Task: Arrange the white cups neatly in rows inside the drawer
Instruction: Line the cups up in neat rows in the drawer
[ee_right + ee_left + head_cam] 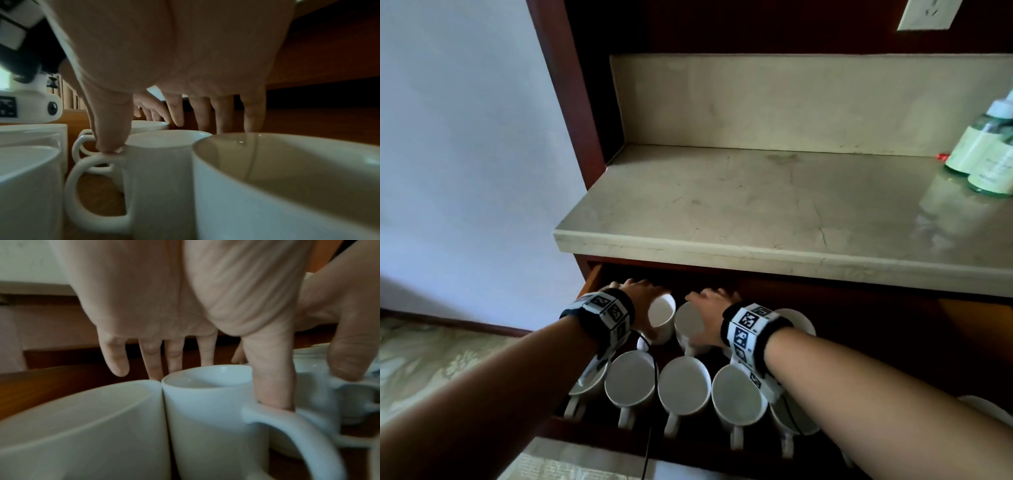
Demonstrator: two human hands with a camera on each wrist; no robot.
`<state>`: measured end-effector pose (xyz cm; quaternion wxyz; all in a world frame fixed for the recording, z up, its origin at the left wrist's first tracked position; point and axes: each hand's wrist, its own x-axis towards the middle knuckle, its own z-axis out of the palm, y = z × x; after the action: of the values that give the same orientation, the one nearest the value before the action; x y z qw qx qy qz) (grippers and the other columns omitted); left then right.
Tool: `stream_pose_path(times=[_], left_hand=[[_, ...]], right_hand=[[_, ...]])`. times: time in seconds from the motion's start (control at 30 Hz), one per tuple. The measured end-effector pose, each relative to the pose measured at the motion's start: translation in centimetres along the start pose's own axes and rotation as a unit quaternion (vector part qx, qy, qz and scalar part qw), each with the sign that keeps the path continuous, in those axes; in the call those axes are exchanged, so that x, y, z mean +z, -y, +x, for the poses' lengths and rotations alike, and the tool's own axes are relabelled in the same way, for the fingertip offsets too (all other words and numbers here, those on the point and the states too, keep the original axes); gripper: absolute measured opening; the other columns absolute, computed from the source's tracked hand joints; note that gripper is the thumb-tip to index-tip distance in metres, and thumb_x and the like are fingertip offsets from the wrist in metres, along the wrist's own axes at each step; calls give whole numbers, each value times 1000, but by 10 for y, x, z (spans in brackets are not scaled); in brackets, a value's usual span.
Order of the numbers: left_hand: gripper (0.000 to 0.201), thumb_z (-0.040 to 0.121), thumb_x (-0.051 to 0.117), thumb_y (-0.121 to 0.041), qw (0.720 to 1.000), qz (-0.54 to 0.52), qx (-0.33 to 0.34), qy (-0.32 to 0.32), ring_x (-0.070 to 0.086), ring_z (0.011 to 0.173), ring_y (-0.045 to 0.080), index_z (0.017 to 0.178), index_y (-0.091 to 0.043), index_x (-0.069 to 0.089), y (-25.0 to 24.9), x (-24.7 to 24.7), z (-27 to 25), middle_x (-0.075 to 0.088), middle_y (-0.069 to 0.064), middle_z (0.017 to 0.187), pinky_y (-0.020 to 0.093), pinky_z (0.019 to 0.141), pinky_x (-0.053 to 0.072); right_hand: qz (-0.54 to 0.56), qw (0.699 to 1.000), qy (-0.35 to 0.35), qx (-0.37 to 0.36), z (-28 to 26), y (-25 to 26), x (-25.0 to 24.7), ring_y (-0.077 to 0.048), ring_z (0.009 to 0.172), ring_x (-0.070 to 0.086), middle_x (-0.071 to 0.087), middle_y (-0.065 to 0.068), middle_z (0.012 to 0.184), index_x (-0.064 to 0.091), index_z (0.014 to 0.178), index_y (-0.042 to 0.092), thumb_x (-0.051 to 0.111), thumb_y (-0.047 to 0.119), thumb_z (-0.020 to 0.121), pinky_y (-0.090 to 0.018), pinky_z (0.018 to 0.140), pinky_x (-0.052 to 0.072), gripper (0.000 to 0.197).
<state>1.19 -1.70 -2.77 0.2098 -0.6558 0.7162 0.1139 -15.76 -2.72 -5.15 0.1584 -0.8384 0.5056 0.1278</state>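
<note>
While a front row of cups (684, 385) is standing aligned, both hands — left hand (645, 301), right hand (710, 310) — fingers spread, are each gripping a back-row cup — still being lined up.

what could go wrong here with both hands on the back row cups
1. The cups stand packed: the left hand grips a cup touching its neighbour, so shifting it may knock or chip it.
2. The right hand has its thumb on a handle beside another handle; they could snag.
</note>
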Motion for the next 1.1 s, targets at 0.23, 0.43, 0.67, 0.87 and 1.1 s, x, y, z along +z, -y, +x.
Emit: stream_pose_path(times=[0.23,0.43,0.67,0.87,1.1], left_hand=[[100,58,74,-63,999,-22,2,-34,35,134,23,142,-41,25,3,10,2,41,-3,141,45,110,27],[100,58,75,-63,999,-31,-1,-40,33,135,23,142,-40,26,2,12,3,41,-3,143,48,110,26],[109,55,70,-72,998,-45,-14,-46,28,137,26,145,-44,14,27,12,-2,36,-3,145,52,114,20],[111,55,77,-60,998,46,-27,-25,25,142,28,146,-38,17,48,18,10,28,0,152,53,119,3],[100,54,80,-51,995,93,-10,-18,35,136,27,139,-31,31,48,15,17,37,-1,146,50,115,22]], right_hand=[[-25,998,56,24,5,23,-14,-33,127,46,42,-11,139,31,143,16,69,54,75,-43,102,44,87],[-86,994,63,-7,-6,29,-23,-32,124,48,42,-8,137,47,134,13,61,48,85,-40,98,47,62],[-9,999,47,18,-9,9,-27,-28,124,49,47,-11,134,39,134,15,72,60,68,-35,98,43,87],[-59,994,70,58,-18,-32,-22,-28,132,43,38,-10,147,30,143,19,77,56,64,-39,104,41,99],[-66,992,83,63,-17,-32,-14,-27,126,49,43,-7,142,29,142,20,79,53,61,-38,98,46,101]])
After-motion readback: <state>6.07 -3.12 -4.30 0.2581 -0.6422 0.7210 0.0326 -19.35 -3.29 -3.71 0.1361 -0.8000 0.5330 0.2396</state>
